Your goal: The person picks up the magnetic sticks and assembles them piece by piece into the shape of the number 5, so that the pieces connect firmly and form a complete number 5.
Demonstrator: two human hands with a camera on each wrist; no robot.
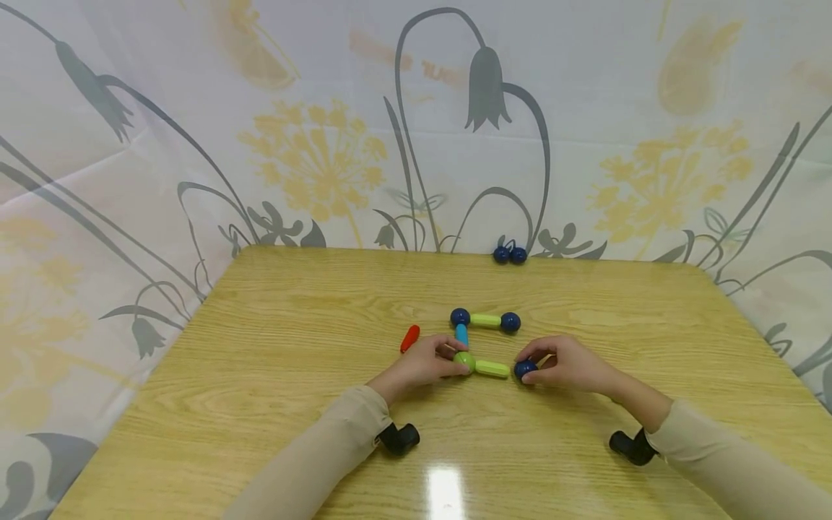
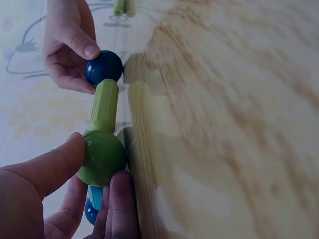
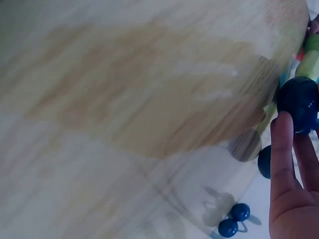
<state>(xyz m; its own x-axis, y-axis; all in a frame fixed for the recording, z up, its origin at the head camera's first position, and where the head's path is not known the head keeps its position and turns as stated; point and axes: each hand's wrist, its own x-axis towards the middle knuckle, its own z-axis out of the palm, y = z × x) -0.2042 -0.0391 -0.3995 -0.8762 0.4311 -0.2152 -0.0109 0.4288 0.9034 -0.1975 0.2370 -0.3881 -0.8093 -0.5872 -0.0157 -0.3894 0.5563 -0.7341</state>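
My left hand (image 1: 422, 367) pinches a green ball (image 1: 464, 362) between thumb and fingers. From that ball a lime ribbed rod (image 1: 492, 369) points right, and a light blue rod (image 1: 461, 336) runs back to a dark blue ball (image 1: 460, 317). Another lime rod (image 1: 485, 320) links this one to a further dark blue ball (image 1: 510, 322). With thumb and fingertips my right hand (image 1: 568, 365) holds a separate dark blue ball (image 1: 525, 371) close to the near rod's free end. A narrow gap shows there in the head view; in the left wrist view they overlap.
A red rod (image 1: 410, 338) lies just behind my left hand. Two dark blue balls (image 1: 510, 255) sit side by side at the back of the wooden table (image 1: 312, 303), by the patterned cloth (image 1: 429, 159). Black devices (image 1: 399, 439) are strapped at both wrists.
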